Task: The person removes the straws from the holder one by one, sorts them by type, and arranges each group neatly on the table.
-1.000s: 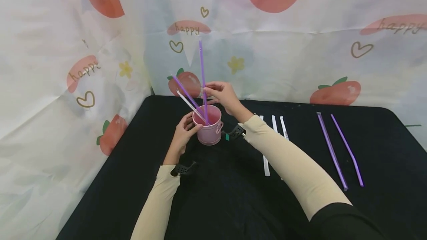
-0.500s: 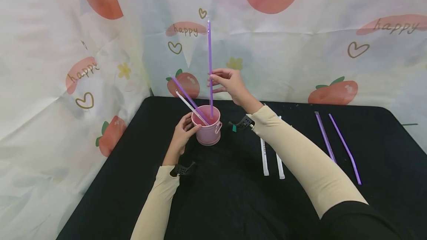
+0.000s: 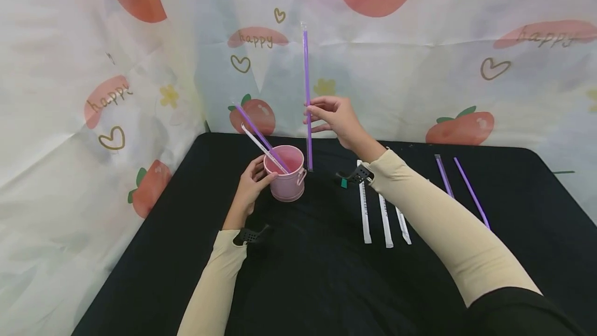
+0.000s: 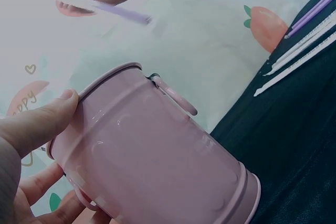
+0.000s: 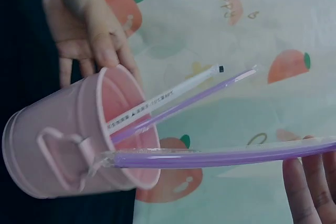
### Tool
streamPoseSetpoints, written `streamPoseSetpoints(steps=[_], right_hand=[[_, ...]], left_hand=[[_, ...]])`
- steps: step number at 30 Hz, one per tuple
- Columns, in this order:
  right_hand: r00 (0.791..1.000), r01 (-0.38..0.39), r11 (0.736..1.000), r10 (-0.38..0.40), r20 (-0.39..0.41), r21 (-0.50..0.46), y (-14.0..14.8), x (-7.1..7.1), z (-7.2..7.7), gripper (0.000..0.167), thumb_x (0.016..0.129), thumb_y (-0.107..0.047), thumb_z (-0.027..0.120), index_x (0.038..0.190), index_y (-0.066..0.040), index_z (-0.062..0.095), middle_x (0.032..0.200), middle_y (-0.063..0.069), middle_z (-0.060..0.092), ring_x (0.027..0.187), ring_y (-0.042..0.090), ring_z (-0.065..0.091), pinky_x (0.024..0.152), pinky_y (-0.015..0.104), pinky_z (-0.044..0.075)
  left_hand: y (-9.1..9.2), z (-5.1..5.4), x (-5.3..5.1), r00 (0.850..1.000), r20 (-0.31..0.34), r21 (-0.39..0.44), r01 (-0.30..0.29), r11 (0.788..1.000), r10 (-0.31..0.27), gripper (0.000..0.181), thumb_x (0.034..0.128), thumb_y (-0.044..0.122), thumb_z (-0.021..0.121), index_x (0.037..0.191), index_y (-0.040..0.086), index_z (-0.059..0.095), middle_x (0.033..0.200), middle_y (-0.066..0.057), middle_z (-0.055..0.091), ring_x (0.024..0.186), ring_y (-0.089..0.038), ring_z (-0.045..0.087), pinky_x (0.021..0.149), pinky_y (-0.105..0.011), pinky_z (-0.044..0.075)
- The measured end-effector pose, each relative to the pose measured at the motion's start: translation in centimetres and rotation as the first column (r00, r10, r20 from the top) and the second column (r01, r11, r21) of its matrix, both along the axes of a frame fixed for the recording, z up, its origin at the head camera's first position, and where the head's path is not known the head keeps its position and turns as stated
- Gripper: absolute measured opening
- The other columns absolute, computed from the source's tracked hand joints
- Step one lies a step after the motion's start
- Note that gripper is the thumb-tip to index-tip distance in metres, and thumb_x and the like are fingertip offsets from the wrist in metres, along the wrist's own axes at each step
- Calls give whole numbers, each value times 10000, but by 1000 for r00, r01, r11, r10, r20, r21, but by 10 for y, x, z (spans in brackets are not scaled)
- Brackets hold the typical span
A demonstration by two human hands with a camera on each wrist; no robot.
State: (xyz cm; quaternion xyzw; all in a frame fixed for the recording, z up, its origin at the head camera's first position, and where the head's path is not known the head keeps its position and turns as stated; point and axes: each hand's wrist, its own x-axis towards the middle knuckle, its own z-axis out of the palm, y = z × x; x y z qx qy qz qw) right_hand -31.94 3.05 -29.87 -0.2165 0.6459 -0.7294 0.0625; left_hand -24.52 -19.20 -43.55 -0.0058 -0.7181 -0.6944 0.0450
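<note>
A pink bucket stands on the black table, with a white wrapped straw and a purple straw leaning left inside it. My left hand grips the bucket's left side, its thumb at the rim in the left wrist view. My right hand pinches another purple straw in clear wrap, held upright just right of the bucket. That straw's lower end is outside the bucket, beside the rim; in the right wrist view this wrapped straw passes in front of the rim.
Several white wrapped straws lie on the table right of the bucket, partly under my right forearm. Farther right lie two purple straws, also partly covered by the sleeve. A printed curtain hangs behind the table.
My right hand has lifted the purple straw up out of the bucket and moved it to the right. The left hand keeps its grip on the bucket.
</note>
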Motion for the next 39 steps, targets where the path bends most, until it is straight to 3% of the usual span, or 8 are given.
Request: streamPoseSetpoints(steps=[7, 11, 17, 28, 39], right_hand=[[1000, -3, 998, 3, 14, 55, 29, 10, -2, 94, 895, -71, 609, 956, -100, 675, 812, -17, 693, 729, 129, 689, 637, 296, 584], [1000, -6, 997, 5, 22, 78, 45, 15, -3, 134, 900, -63, 600, 898, -167, 685, 804, -28, 698, 719, 126, 689, 625, 287, 583], [999, -53, 994, 51, 19, 91, 71, 24, -4, 140, 911, -67, 586, 915, -153, 696, 824, -25, 692, 740, 134, 686, 615, 282, 580], [999, -47, 990, 45, 12, 136, 115, 41, 1, 139, 912, -69, 585, 951, -139, 700, 850, -24, 701, 754, 133, 701, 636, 280, 580], [1000, 14, 973, -12, -12, 229, 167, 50, -9, 191, 915, -57, 578, 973, -186, 706, 853, -50, 707, 760, 127, 705, 635, 275, 579]], left_hand=[[-3, 2, 1, 1000, 28, 16, 12, 1000, -13, 617, 867, 93, 660, 1414, 88, 374, 1429, -174, 405, 1320, -328, 389, 1100, -476, 342], [-2, 8, 6, 999, 37, 14, 20, 1000, -21, 618, 876, 77, 643, 1422, 58, 353, 1440, -199, 385, 1328, -351, 372, 1103, -480, 336], [3, 24, 17, 999, 36, -2, 20, 1000, -20, 606, 883, 54, 623, 1420, 20, 343, 1438, -226, 378, 1324, -367, 373, 1102, -483, 336], [4, 28, 18, 998, 45, -5, 39, 999, -38, 606, 889, 74, 622, 1423, 38, 339, 1440, -210, 378, 1329, -346, 373, 1098, -478, 343], [6, 29, 20, 997, 59, -16, 47, 999, -46, 617, 892, 77, 618, 1432, 41, 320, 1443, -211, 364, 1337, -350, 366, 1089, -470, 356]])
